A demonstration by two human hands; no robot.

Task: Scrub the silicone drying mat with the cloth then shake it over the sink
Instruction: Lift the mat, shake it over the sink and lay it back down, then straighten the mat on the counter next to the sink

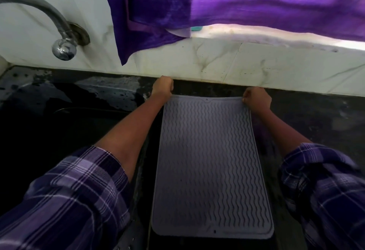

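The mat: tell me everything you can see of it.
The mat is a grey-lilac rectangle with rounded corners, rubbery like silicone, with wavy raised ridges inside a raised rim and a small hole at the middle of each short edge. It lies stretched out lengthwise away from the person on the dark counter, right of the sink. The left hand and right hand each grip a far corner.

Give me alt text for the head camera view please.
Both hands, left hand and right hand, grip the far corners of a grey ridged silicone mat on a dark counter, beside a sink and tap.
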